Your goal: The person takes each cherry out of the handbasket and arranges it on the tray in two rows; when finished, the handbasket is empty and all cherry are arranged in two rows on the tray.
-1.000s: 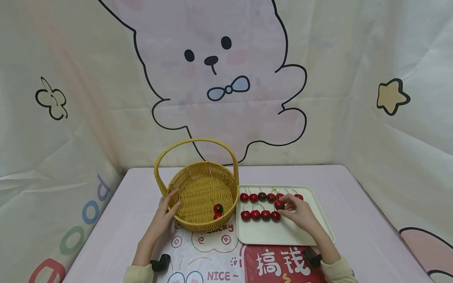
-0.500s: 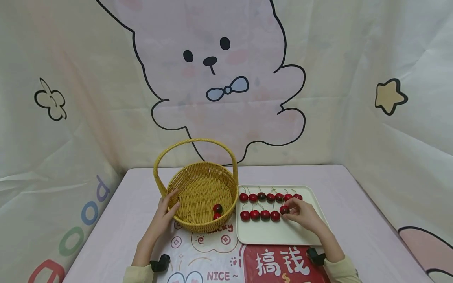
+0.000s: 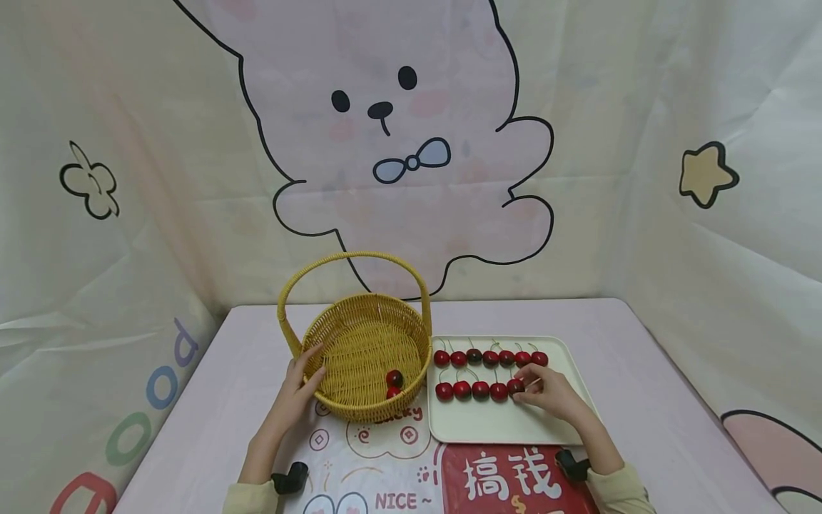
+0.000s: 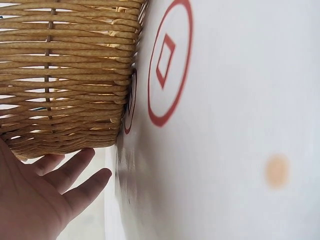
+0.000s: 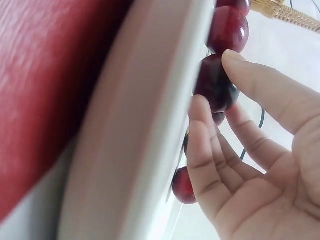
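Observation:
A yellow wicker basket with a tall handle stands left of centre, two dark red cherries inside it. My left hand holds its left rim; thumb and forefinger reach over the edge, while the other fingers lie against the outer wall in the left wrist view. On the cream tray to the right, stemmed cherries form two rows. My right hand pinches a dark cherry between thumb and fingers at the right end of the front row, beside another cherry.
The back row of cherries runs along the tray's far side. A printed mat with red lettering covers the table's front. Patterned cloth walls enclose the table at the back and both sides.
My right hand has brought its cherry from between the rows rightward and toward me, down to the end of the front row. The left hand and basket have stayed put.

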`<state>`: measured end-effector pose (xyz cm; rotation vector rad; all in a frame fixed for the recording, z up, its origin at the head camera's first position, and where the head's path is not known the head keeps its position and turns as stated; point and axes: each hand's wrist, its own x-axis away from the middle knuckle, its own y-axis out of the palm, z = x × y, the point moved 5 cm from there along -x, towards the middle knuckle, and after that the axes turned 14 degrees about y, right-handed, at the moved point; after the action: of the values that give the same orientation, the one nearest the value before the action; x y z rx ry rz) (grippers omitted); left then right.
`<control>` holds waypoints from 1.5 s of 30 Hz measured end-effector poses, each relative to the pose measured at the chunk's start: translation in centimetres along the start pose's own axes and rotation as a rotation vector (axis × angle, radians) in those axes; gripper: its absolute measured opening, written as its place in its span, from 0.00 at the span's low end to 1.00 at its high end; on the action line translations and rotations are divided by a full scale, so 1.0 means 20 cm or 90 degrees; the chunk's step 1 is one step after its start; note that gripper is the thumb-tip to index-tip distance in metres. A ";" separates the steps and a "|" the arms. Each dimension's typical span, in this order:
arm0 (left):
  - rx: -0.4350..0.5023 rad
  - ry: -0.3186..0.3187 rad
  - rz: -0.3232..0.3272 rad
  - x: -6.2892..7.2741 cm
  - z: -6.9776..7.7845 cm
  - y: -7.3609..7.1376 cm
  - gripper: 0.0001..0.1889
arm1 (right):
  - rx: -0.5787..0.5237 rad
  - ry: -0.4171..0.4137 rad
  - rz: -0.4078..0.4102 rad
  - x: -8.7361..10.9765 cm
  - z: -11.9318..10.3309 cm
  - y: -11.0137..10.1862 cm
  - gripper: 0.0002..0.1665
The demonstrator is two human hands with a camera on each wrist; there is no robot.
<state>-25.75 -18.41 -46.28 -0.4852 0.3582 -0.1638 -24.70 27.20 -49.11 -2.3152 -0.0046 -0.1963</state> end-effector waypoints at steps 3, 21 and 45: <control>0.005 0.003 0.002 0.00 -0.03 0.00 0.28 | 0.001 0.003 0.001 0.00 0.00 0.00 0.21; 0.014 0.005 0.003 -0.01 -0.01 0.00 0.28 | 0.006 -0.007 -0.018 0.01 -0.02 -0.03 0.23; -0.001 0.004 -0.003 -0.02 -0.13 0.02 0.27 | 0.007 -0.025 -0.024 0.03 -0.04 -0.02 0.19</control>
<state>-27.01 -19.18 -48.54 -0.4865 0.3635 -0.1691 -24.23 26.86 -48.12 -2.3089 -0.0692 -0.1687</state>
